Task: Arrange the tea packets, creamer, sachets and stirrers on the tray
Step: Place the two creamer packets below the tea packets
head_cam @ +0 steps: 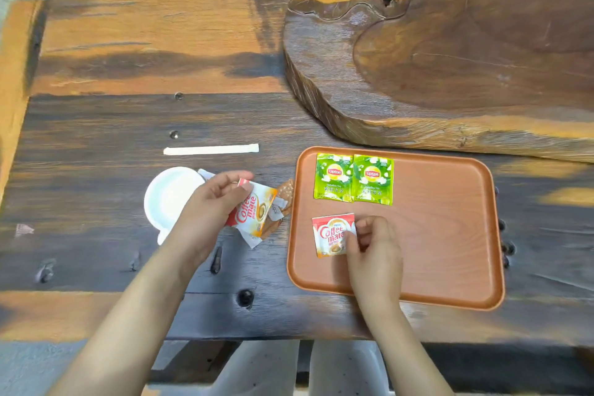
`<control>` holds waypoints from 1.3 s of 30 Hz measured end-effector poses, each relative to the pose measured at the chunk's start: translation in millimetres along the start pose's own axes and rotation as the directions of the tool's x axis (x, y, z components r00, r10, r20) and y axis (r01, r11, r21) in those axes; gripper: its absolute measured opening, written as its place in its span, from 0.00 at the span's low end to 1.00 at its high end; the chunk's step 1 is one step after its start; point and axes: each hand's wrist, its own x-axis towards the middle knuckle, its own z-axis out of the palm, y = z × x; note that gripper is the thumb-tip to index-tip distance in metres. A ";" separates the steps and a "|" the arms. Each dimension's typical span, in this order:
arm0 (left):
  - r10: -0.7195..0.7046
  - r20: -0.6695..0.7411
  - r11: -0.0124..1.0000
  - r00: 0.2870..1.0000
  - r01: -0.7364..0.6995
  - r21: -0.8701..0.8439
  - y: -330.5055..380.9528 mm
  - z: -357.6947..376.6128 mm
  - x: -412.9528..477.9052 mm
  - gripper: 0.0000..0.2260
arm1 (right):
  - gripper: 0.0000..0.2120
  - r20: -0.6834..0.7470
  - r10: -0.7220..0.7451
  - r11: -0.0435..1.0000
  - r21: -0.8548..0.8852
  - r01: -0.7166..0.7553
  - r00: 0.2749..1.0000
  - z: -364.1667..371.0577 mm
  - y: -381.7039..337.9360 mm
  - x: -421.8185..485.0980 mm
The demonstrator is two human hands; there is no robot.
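An orange-brown tray point(450, 235) lies on the dark wooden table. Two green tea packets point(353, 177) lie side by side in its upper left part. Below them a red and white creamer packet point(331, 236) rests flat on the tray, with my right hand point(373, 247) pinching its right edge. Left of the tray my left hand point(212, 206) holds a second creamer packet point(254, 210) above a small pile of brown and white sachets point(283, 202). A paper-wrapped stirrer point(210, 149) lies on the table further back.
A white lid or small dish point(167, 199) sits under my left wrist. A thick carved wooden slab point(450, 58) fills the back right, just behind the tray. The table's front edge runs below my forearms.
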 end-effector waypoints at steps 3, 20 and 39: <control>-0.028 0.048 1.000 0.998 0.029 -0.010 -4.1 4.2 -3.8 0.08 | 0.07 -0.003 -0.198 0.965 -0.177 0.195 0.980 -2.8 3.4 1.3; -0.019 0.098 1.000 0.995 0.018 0.011 -5.6 19.1 -0.8 0.12 | 0.15 0.201 -0.475 0.826 -0.236 0.513 0.857 14.1 15.9 4.2; 0.019 0.289 0.988 0.957 -0.062 0.141 -2.4 64.8 -6.4 0.09 | 0.11 0.291 -0.166 0.855 0.518 -0.010 0.942 -8.3 -20.3 6.3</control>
